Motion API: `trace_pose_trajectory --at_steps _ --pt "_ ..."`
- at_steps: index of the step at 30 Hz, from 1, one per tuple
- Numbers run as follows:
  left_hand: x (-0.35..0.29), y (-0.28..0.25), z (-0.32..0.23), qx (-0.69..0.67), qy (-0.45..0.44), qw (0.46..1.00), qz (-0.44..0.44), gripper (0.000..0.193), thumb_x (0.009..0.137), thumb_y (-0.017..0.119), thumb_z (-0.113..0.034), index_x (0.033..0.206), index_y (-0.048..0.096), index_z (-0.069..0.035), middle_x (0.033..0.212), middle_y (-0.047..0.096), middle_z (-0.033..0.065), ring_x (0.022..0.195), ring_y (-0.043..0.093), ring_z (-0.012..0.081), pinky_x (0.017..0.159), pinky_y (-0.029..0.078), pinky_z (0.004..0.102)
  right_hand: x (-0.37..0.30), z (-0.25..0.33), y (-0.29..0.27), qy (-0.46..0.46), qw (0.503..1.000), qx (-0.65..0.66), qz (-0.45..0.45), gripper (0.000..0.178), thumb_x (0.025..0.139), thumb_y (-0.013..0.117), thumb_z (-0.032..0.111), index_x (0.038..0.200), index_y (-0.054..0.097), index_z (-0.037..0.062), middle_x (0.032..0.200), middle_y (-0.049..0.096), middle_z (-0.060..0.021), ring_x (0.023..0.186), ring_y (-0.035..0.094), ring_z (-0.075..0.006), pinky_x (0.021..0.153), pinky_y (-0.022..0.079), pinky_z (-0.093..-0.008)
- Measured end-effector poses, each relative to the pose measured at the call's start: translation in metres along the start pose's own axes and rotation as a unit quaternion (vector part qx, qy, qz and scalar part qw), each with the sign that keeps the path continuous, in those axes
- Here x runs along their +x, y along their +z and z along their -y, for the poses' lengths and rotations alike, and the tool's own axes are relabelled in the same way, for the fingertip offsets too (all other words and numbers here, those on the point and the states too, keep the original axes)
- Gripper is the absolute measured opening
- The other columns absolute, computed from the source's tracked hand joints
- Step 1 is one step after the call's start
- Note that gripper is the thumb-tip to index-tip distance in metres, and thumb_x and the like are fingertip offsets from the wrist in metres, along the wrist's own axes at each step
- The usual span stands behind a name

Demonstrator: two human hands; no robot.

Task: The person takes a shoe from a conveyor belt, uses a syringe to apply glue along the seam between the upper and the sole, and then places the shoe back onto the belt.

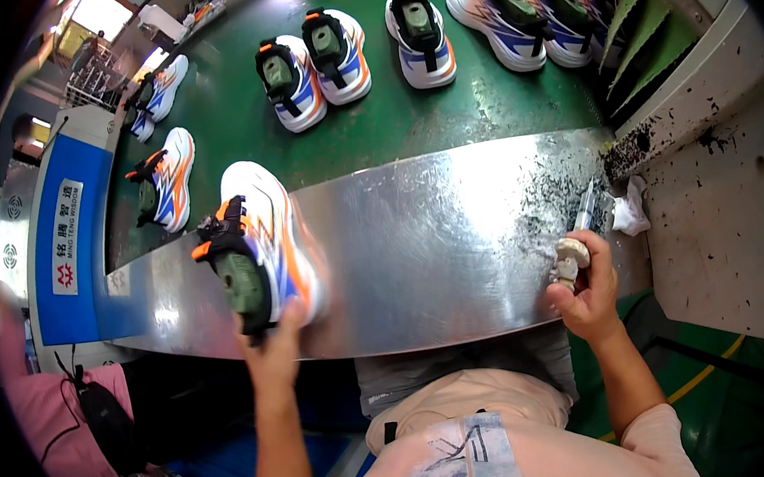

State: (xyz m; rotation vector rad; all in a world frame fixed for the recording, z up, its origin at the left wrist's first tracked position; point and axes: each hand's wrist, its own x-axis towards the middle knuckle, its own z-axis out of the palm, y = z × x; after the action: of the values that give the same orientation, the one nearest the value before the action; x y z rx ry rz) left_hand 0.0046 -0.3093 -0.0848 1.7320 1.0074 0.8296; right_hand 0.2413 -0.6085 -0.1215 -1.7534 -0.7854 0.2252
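Observation:
A white sneaker (pixel 257 190) with blue and orange sides and a green last inside is gripped at its heel by my left hand (pixel 274 350). It is held over the left part of the steel ledge (pixel 418 236), its toe pointing away from me; its outer edge is blurred. At the ledge's right end, my right hand (pixel 591 298) is closed around a pale, rounded, worn lump (pixel 570 258) whose exact kind I cannot make out. Just beyond those fingers lies a clear, pointed tool (pixel 586 204), beside a crumpled white wad (pixel 631 208). Dark crumbs are scattered around them.
Beyond the ledge, a green belt (pixel 374 140) carries several similar sneakers (pixel 420 38), including a single sneaker (pixel 168 179) at left. Green strips (pixel 639 30) hang at the far right above a dirty pale panel (pixel 732 238). A person in pink (pixel 65 434) is at my left, near a blue machine side (pixel 85 226).

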Motion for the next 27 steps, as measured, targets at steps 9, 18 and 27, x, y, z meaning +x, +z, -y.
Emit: trace_pose_trajectory --at_steps 9,18,27 --pt "0.062 -0.047 -0.117 0.350 0.330 0.844 0.238 0.096 0.042 0.085 -0.008 0.131 0.048 -0.002 0.130 0.052 0.0163 0.126 0.045 0.0322 0.103 0.038 0.0409 -0.004 0.031 0.001 0.095 0.995 0.007 0.037 0.056 0.082 0.071 0.029 0.125 0.044 0.0050 0.083 0.058 -0.0032 0.065 0.050 -0.0089 0.058 0.043 -0.0228" --pt "0.041 0.019 -0.105 0.307 0.410 0.781 0.358 0.052 0.050 0.079 -0.008 0.100 0.065 -0.004 0.100 0.066 0.0153 0.093 0.064 0.0332 0.083 0.051 0.0391 -0.017 0.060 -0.006 0.077 0.995 0.048 0.045 0.060 0.081 0.072 0.036 0.124 0.044 0.0050 0.089 0.059 -0.0071 0.070 0.055 -0.0111 0.062 0.047 -0.0237" --pt "0.003 0.020 -0.100 0.297 0.446 0.792 0.292 0.051 0.050 0.075 -0.002 0.100 0.065 -0.003 0.102 0.064 0.0114 0.096 0.061 0.0312 0.082 0.051 0.0397 -0.016 0.045 0.005 0.098 0.991 -0.006 0.093 0.057 0.083 0.070 0.030 0.126 0.043 0.0052 0.094 0.062 -0.0108 0.077 0.063 -0.0166 0.066 0.050 -0.0264"
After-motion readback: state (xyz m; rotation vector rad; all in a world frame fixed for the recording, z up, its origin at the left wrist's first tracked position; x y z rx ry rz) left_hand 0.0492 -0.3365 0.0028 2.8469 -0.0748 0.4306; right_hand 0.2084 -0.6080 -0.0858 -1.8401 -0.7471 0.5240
